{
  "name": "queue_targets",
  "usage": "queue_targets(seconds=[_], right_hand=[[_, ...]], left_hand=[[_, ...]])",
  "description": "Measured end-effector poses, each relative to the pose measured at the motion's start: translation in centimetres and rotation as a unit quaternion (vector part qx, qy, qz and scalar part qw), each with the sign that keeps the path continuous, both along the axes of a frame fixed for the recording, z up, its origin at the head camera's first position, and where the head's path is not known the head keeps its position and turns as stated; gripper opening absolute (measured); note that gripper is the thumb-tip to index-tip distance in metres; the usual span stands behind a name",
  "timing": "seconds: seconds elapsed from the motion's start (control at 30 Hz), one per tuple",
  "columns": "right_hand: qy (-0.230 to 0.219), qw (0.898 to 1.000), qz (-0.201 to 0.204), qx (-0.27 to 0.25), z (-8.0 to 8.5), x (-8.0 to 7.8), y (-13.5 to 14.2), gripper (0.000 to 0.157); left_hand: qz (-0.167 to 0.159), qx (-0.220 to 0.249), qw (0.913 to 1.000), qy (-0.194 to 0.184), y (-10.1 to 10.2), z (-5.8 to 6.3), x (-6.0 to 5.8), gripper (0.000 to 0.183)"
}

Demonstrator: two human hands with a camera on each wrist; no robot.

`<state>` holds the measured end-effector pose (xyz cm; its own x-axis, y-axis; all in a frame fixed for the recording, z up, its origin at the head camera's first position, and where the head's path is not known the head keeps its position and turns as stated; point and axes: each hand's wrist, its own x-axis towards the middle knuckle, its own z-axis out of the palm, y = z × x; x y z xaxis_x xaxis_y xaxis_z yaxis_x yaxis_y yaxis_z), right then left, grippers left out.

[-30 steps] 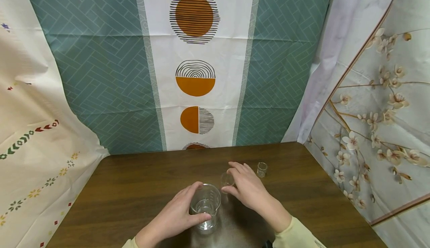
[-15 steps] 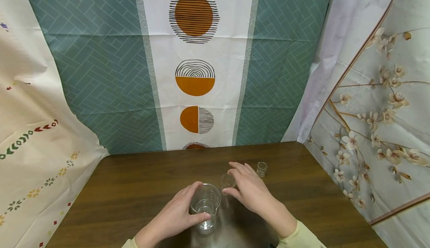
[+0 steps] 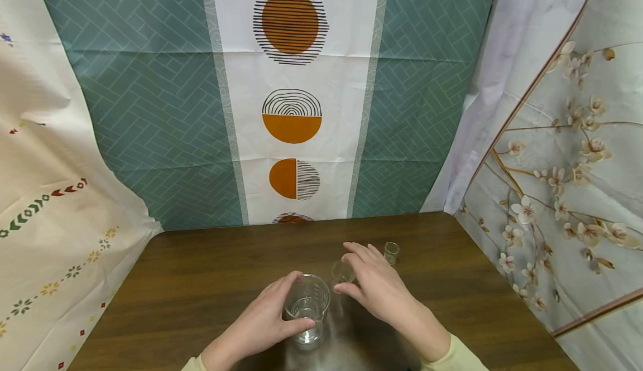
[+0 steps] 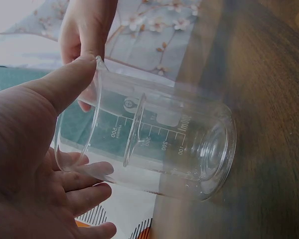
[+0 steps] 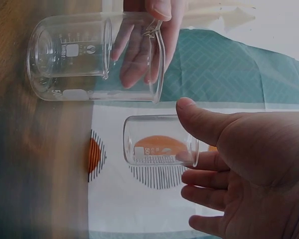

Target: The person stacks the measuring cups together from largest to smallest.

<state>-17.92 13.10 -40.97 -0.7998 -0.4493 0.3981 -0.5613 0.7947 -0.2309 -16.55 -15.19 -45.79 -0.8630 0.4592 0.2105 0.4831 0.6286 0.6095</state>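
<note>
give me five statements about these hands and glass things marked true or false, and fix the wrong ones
1. The left hand holds the large beaker near its rim. True.
2. The right hand holds a small beaker. True.
3. The large beaker lies on its side. False: it stands upright on the table.
4. An inner beaker sits inside the large beaker. True.
5. Only three glass vessels are in view. False: there are four, counting the tiny glass to the right of the small beaker.
</note>
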Motion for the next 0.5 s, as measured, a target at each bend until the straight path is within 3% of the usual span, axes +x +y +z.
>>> queue_targets(seconds=[0.5], right_hand=[[-0.013, 1.0, 0.002, -0.007, 1.2, 1.4, 0.9, 0.054]], left_hand=[[-0.002, 0.0, 1.0, 0.004, -0.1, -0.1, 0.0, 0.088]])
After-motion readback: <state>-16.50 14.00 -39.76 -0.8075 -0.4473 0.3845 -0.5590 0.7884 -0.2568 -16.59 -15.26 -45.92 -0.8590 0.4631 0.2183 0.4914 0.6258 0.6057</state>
